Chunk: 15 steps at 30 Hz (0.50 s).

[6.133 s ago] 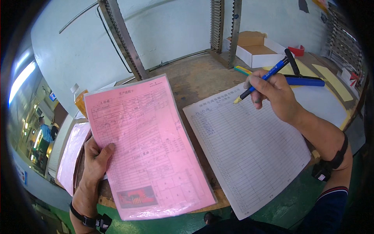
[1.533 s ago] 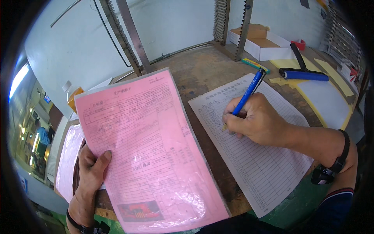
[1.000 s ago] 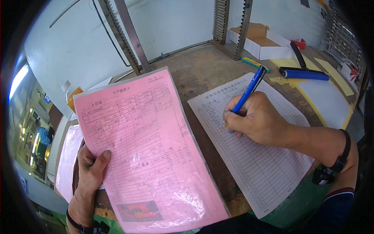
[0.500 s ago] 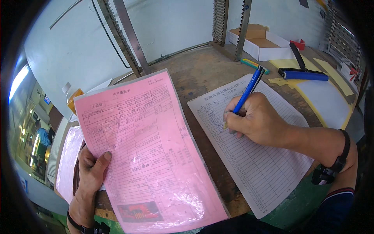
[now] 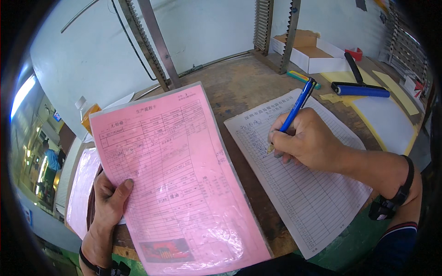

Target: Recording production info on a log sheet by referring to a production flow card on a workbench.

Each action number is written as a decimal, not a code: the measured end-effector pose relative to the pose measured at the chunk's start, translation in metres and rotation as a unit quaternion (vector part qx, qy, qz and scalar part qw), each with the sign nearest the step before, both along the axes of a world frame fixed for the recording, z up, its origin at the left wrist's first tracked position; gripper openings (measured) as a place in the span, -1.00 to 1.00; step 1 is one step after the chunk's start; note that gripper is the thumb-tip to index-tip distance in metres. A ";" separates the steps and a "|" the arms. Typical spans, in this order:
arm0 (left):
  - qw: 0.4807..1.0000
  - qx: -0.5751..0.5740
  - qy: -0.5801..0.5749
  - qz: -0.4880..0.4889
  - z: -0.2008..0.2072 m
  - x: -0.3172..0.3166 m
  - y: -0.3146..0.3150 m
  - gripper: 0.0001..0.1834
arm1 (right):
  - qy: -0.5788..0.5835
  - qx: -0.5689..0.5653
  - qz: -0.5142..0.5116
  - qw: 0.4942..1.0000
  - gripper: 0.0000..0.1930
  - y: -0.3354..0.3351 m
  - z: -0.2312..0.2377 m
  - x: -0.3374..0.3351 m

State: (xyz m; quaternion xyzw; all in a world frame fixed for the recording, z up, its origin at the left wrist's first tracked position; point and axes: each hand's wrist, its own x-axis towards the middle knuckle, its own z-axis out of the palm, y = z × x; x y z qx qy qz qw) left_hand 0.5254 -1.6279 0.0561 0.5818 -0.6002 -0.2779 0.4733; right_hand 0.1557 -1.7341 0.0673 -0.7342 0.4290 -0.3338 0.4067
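One pink form [image 5: 172, 184] between: left hand [image 5: 109, 198], pinching its edge | right hand [image 5: 309, 141], pinching pen [image 5: 298, 106]

The left hand [image 5: 109, 198] is gripping, its thumb [image 5: 122, 189] lying in front, its fingers [image 5: 104, 184] curling mostly out of sight behind. The right hand [image 5: 313, 140] is pinching in a writing grip, its forearm [image 5: 370, 169] slanting in from the right, the 2 hands resting apart.

Pale wall [image 5: 101, 69] behind a worn wooden table [image 5: 230, 83], green floor [image 5: 347, 244] below, bright light [image 5: 23, 95] leftward
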 end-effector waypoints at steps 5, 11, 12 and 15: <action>1.000 0.004 -0.003 -0.006 -0.002 0.005 0.000 -0.59 | -0.032 -0.036 0.024 0.999 -0.73 -0.008 -0.014 -0.002; 1.000 0.006 0.001 -0.014 -0.001 0.006 0.000 -0.61 | -0.015 -0.041 0.021 0.999 -0.74 -0.009 -0.016 -0.003; 1.000 0.006 -0.002 -0.014 -0.001 0.006 0.000 -0.61 | -0.015 -0.041 0.021 0.999 -0.74 -0.009 -0.015 -0.004; 1.000 0.010 -0.002 -0.016 0.000 0.006 0.000 -0.59 | 0.019 -0.023 0.024 0.999 -0.80 -0.007 -0.011 -0.004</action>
